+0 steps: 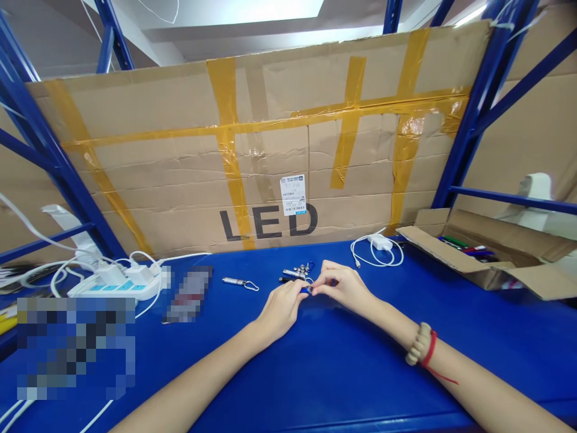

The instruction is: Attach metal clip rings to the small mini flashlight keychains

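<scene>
Both my hands meet over the middle of the blue table [342, 367]. My left hand [283, 307] is closed in a pinch on a small dark pen-shaped light [294, 282]. My right hand [343, 286], with a bead bracelet and red cord at the wrist, pinches the same small item from the right. Just behind my fingers lies a little heap of silver button cells and a key ring [300, 272]. A silver keychain light [240, 282] lies alone on the table to the left of my hands.
A white power strip [118, 287] with plugs and cables sits at the left. A white charger with coiled cable [377, 246] lies at the back right. An open cardboard box [487, 255] holding pens stands at the right. A taped cardboard sheet marked LED [270, 156] walls off the back.
</scene>
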`<action>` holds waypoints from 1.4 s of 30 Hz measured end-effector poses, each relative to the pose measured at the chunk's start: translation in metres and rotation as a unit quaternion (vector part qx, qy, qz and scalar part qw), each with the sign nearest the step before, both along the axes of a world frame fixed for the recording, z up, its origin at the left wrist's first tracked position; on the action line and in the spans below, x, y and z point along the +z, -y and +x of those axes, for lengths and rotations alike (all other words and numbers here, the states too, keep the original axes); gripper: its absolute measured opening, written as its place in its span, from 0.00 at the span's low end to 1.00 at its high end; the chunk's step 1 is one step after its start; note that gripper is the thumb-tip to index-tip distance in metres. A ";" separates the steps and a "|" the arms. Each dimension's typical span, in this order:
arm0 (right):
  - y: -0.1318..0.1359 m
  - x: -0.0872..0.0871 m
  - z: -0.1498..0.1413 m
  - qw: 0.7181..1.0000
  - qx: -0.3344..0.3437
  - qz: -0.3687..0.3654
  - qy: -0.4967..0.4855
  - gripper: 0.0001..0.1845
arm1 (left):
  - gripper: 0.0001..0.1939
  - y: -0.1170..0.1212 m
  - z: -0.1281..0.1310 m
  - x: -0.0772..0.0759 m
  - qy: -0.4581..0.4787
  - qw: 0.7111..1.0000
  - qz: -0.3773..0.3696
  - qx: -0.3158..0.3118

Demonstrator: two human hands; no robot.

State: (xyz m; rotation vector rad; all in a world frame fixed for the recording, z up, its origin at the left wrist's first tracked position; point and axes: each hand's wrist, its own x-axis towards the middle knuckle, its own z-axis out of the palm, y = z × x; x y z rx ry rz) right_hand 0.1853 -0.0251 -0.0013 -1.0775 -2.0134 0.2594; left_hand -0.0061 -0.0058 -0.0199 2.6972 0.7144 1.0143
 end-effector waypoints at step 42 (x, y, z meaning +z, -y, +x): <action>0.000 0.011 0.001 0.997 -0.044 0.024 0.055 0.16 | 0.10 0.003 0.005 0.002 0.010 0.999 0.005 0.047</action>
